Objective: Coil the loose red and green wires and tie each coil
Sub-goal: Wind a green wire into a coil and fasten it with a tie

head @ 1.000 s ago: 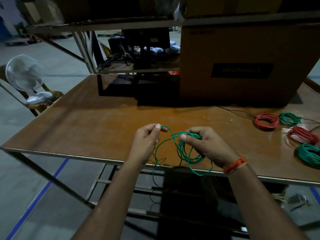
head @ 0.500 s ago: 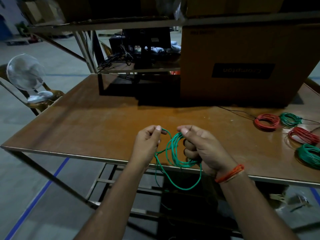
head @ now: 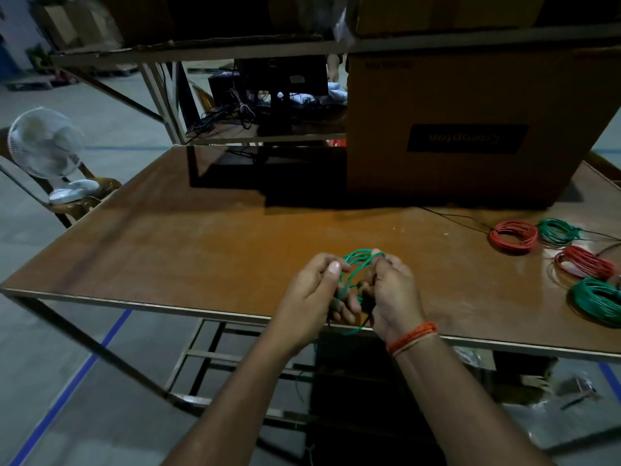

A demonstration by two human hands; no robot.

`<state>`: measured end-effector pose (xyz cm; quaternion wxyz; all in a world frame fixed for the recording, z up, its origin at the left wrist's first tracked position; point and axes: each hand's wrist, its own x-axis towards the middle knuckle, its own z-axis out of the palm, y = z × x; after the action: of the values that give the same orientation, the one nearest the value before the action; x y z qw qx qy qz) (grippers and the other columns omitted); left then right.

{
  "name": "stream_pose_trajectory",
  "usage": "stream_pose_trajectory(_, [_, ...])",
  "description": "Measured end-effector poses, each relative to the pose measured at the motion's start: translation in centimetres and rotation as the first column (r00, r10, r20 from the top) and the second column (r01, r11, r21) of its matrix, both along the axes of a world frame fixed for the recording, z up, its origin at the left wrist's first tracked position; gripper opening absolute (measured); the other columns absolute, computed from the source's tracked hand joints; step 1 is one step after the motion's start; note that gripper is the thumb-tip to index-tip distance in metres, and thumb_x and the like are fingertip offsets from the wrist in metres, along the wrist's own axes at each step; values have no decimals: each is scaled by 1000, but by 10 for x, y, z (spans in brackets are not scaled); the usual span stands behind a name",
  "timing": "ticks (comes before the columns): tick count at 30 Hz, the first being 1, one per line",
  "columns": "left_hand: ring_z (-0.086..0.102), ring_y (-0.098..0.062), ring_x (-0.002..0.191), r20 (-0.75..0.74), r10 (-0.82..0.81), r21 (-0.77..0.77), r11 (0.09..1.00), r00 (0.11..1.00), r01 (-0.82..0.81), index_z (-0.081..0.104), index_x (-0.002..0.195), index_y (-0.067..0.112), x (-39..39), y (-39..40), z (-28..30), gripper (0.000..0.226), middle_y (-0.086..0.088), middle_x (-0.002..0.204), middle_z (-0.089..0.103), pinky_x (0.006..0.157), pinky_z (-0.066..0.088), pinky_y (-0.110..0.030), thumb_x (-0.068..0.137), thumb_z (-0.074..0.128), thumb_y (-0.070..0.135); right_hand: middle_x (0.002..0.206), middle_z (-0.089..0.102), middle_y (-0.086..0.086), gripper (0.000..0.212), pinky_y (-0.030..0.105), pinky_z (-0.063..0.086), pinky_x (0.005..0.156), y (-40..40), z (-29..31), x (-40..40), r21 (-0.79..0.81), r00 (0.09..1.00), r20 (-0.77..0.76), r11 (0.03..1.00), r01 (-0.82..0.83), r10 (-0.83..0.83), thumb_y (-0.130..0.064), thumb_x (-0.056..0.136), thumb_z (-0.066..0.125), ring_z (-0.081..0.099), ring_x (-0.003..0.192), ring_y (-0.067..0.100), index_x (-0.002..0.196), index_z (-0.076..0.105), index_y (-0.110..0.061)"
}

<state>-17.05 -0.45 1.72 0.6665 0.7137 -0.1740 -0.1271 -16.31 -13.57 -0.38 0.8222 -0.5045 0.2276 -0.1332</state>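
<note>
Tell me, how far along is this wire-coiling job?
Four coils already lie on the table: the far red coil, the far green coil, the near red coil and the near green coil. Whether they are tied is too small to tell. In hand: the left hand and right hand hold a green wire mid-coil, its tail hanging below the table. Finishing and tying it remains.

A smooth, faintly glossy plastic sheath is shown on the green wire (head: 357,260), and the same sheen is seen on the finished red coil (head: 513,236) and green coil (head: 596,300); the table (head: 208,243) is topped with brown laminated board, semi-glossy and scuffed, and is edged and framed in dull metal. The big box (head: 470,129) is made of matt brown cardboard; the fan (head: 45,144) is moulded in white plastic; a woven orange thread band (head: 412,337) is worn at the wrist.
</note>
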Motion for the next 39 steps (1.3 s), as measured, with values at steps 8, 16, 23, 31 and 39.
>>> stream_pose_trajectory(8, [66,-12,74,491,173,593,652,854,-473,44,131,34,7,11,-3,63,12,77,68,65,52,-30,78,75,51,51,35,-13,21,15,23,40,-14,-14,-10,-342,899,119,867,-361,422,-12,108,43,25,42,2,88,44,-17])
stream_pose_trajectory(16, [55,-24,94,477,-325,635,770,817,-65,56,116,14,33,13,-5,27,-5,104,60,79,47,-39,91,56,5,64,41,0,21,33,24,49,-25,-10,-7,-592,791,109,679,-434,601,-48,91,57,34,52,12,85,50,-30])
stream_pose_trajectory(23, [47,-22,73,513,-232,583,801,826,-138,40,86,29,38,10,-16,20,7,77,46,63,36,-35,102,47,19,56,43,-6,21,31,30,50,-22,-12,-6,-548,812,139,727,-414,567,-42,95,54,36,49,10,90,49,-23])
stream_pose_trajectory(31, [47,-11,60,270,432,121,871,860,-475,55,80,22,67,47,-21,32,3,69,54,59,39,-30,109,42,20,85,77,8,17,29,51,73,-44,-8,-7,-472,942,49,839,-271,333,-10,104,49,73,86,20,90,54,-18])
stream_pose_trajectory(39, [48,-9,54,-44,720,-149,681,693,-717,53,79,19,86,66,1,35,1,68,51,56,39,-25,110,36,20,83,74,6,32,44,57,68,-64,-12,-8,-625,972,-236,767,-146,-7,-4,97,45,69,74,29,119,57,-24])
